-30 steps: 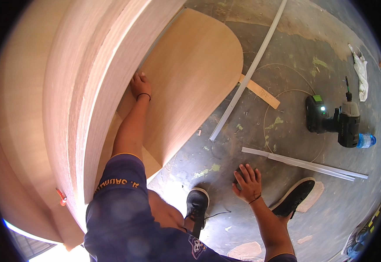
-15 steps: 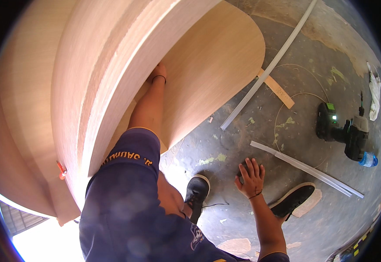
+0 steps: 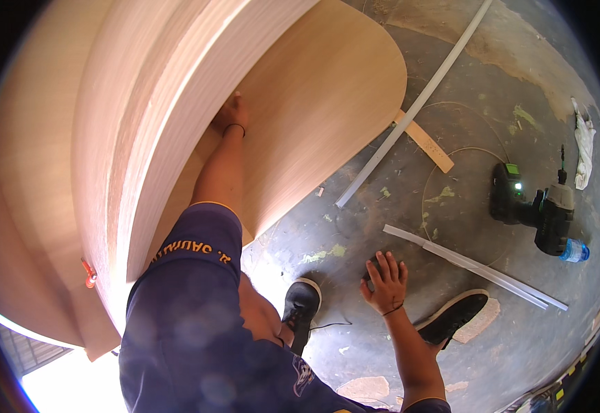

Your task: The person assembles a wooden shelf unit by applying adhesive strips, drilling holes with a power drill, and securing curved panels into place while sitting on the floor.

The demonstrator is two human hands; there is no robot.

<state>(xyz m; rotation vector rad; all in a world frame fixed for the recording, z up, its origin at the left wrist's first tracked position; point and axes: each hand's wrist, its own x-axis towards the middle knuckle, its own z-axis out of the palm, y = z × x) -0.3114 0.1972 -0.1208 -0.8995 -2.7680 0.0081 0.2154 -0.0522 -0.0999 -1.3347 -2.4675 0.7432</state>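
Note:
A tall wooden panel with a thick pale edge (image 3: 176, 103) stands at the left. My left arm reaches behind it, over a light wooden panel with a rounded corner (image 3: 327, 89). My left hand (image 3: 235, 110), with a dark band at the wrist, is near the inner side of the edge; shade and the panel hide most of its fingers, so its grip cannot be made out. My right hand (image 3: 387, 283) is held over the grey floor, fingers stretched and spread, holding nothing. Something dark shows just behind its fingers; whether object or shadow is unclear.
Right lie a black cordless drill (image 3: 548, 213), a blue-labelled bottle (image 3: 575, 250), a white cloth (image 3: 584, 148) and pale strips (image 3: 482, 268). A long strip (image 3: 417, 103) crosses a small wooden slat (image 3: 427, 144). A red-handled tool (image 3: 89, 274) is at the left panel. My shoes (image 3: 303, 301) stand below.
The whole view has shifted slightly, so the things sit a little further left. My left hand stays behind the panel, and my right hand keeps its spread fingers.

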